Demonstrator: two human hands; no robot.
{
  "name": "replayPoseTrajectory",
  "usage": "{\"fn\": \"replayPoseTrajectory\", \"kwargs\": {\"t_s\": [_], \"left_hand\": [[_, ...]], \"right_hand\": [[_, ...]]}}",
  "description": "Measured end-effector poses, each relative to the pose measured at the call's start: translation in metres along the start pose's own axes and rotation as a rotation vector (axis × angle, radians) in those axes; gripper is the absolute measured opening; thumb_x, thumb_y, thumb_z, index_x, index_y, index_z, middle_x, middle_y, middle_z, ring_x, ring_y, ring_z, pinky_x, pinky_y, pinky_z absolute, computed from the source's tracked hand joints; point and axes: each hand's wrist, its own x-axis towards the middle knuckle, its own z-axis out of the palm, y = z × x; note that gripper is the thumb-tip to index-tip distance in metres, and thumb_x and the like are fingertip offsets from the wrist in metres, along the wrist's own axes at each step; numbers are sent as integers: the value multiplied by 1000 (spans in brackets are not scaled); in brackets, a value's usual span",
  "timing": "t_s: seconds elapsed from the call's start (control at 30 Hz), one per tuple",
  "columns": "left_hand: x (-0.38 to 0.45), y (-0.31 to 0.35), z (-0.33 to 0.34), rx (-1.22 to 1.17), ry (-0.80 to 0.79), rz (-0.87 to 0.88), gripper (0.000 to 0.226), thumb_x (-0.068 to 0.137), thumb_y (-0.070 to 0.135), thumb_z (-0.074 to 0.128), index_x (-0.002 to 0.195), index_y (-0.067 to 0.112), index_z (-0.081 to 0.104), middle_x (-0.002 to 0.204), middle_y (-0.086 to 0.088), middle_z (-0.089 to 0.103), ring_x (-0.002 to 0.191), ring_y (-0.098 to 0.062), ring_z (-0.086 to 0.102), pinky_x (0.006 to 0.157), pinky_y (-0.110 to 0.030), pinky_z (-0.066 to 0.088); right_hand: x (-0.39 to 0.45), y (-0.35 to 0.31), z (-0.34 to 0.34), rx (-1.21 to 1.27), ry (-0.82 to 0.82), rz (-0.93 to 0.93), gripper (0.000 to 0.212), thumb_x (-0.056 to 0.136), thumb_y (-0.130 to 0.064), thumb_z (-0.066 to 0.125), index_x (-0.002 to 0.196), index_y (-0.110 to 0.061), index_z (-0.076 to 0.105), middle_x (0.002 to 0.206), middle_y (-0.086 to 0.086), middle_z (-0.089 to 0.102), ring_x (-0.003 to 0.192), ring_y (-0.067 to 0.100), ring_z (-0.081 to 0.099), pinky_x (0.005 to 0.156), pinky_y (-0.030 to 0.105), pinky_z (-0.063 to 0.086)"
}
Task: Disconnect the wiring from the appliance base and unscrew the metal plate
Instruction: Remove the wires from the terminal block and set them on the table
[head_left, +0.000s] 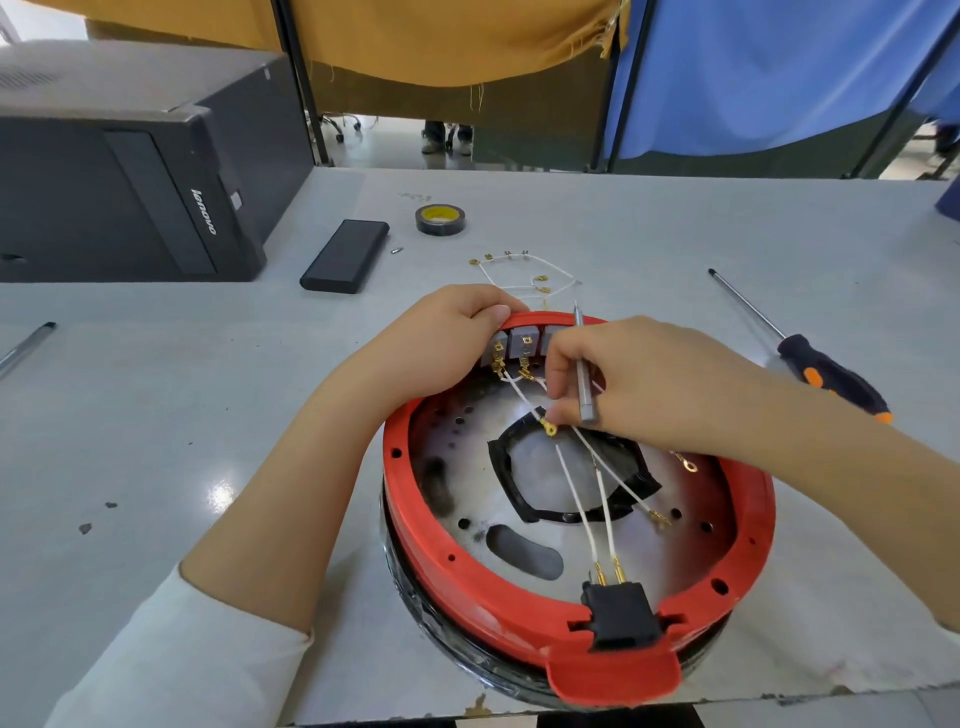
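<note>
A round red appliance base lies upside down at the table's near edge, with a perforated metal plate inside it. White wires with gold terminals run from grey switch blocks at the far rim to a black socket at the near rim. My left hand grips the far rim beside the switch blocks. My right hand holds a thin grey metal tool and pinches a wire's gold ring terminal.
A bundle of loose white wires lies beyond the base. A black-and-orange screwdriver lies to the right. A black tape roll, a black flat case, a small screw and a black computer tower sit at the back left.
</note>
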Motion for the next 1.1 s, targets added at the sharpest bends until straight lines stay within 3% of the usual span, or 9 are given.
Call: {"fn": "replayPoseTrajectory", "kwargs": {"t_s": [0.17, 0.3, 0.37, 0.43, 0.53, 0.67, 0.87, 0.97, 1.1], "left_hand": [[0, -1, 0, 15, 1, -9, 30, 101, 22, 38, 117, 25, 63, 116, 9, 64, 108, -8, 55, 91, -20, 38], [1, 0, 1, 8, 2, -10, 30, 101, 22, 38, 117, 26, 63, 116, 9, 64, 108, -8, 56, 90, -21, 38], [1, -1, 0, 10, 5, -11, 30, 101, 23, 39, 117, 27, 63, 115, 10, 64, 105, -7, 55, 84, -17, 38], [1, -2, 0, 19, 7, -15, 29, 101, 24, 38, 115, 29, 63, 112, 13, 64, 101, -4, 55, 75, -9, 36], [0, -2, -1, 11, 1, -22, 29, 101, 25, 38, 112, 31, 64, 110, 14, 64, 99, -3, 56, 75, -4, 35], [0, -1, -1, 15, -1, -18, 30, 101, 25, 38, 114, 31, 63, 113, 13, 64, 105, -4, 55, 80, -8, 37], [2, -2, -1, 26, -3, -34, 30, 101, 27, 37, 115, 32, 62, 115, 16, 62, 105, -2, 53, 78, -1, 32], [2, -3, 0, 15, -9, -34, 30, 101, 27, 37, 116, 32, 62, 114, 16, 63, 106, -1, 54, 84, -5, 35], [3, -4, 0, 5, -9, -44, 30, 101, 29, 37, 115, 36, 62, 113, 18, 63, 106, -1, 54, 86, -9, 37]], "right_hand": [[-1, -2, 0, 8, -9, 21, 26, 78, -42, 71, 69, -36, 47, 63, -16, 47, 61, -2, 44, 51, 23, 29], [-1, 0, -5, 120, 3, 15, 27, 76, -33, 73, 67, -32, 48, 67, -14, 53, 62, -1, 49, 55, 20, 35], [0, 3, -14, 248, 45, 14, 27, 76, -26, 75, 66, -29, 50, 63, -10, 57, 52, -2, 52, 48, 11, 36], [3, 7, -25, 397, 86, 27, 26, 76, -22, 75, 67, -27, 52, 59, -6, 62, 37, 2, 50, 40, 12, 38], [19, 20, -39, 642, 161, 84, 28, 77, -20, 76, 70, -23, 50, 63, 3, 67, 35, 11, 48, 34, 17, 35], [59, 46, -48, 965, 164, 280, 34, 79, -14, 75, 71, -19, 42, 81, 10, 71, 38, 12, 45, 32, 15, 26], [122, 67, -32, 903, 30, 480, 26, 79, -12, 75, 76, -16, 49, 62, 0, 70, 38, 8, 49, 33, 13, 26], [142, 68, -20, 810, -28, 539, 18, 79, -12, 74, 81, -13, 57, 68, 1, 71, 39, 7, 50, 34, 13, 27], [160, 66, -9, 797, 15, 599, 15, 81, -13, 73, 80, -11, 59, 78, 4, 69, 44, 9, 50, 36, 15, 27]]}}
